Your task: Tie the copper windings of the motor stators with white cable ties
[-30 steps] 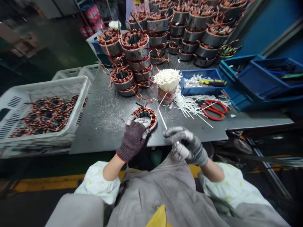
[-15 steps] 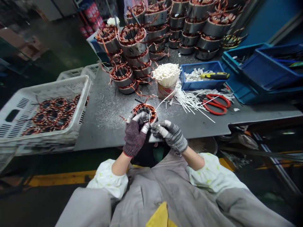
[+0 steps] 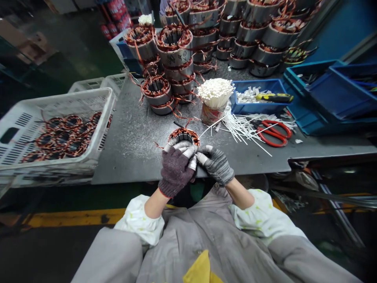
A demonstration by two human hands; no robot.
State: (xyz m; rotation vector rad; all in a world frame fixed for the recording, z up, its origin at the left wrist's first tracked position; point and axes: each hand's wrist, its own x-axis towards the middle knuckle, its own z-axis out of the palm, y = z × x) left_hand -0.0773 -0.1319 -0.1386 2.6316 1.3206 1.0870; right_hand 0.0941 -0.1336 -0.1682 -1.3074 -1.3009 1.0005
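Note:
A ring-shaped stator with copper windings point(image 3: 192, 134) sits near the front edge of the grey table point(image 3: 129, 137). My left hand point(image 3: 178, 167), in a dark purple glove with pale fingertips, grips its near left side, fingers over the rim. At the ring's right side is my right hand point(image 3: 216, 163), in a grey striped glove, with thumb and fingers pinched together close to my left fingertips. What the right fingers hold is too small to make out. A thin white tie point(image 3: 212, 126) slants up right from the ring towards a can of white sticks point(image 3: 214, 100).
Wound stators point(image 3: 176, 55) stand stacked at the back. Loose white ties point(image 3: 238, 127) lie beside red-handled pliers point(image 3: 273, 133). A blue tray point(image 3: 244, 108) holds scraps and a yellow-black tool point(image 3: 273, 97). At left is a white crate point(image 3: 97, 133) of coils; blue bins point(image 3: 312, 106) are at right.
The view has shifted slightly. My left hand has rotated over the ring's near side, its fingers now further across towards the right hand. The right hand's fingers have changed their pose beside the ring.

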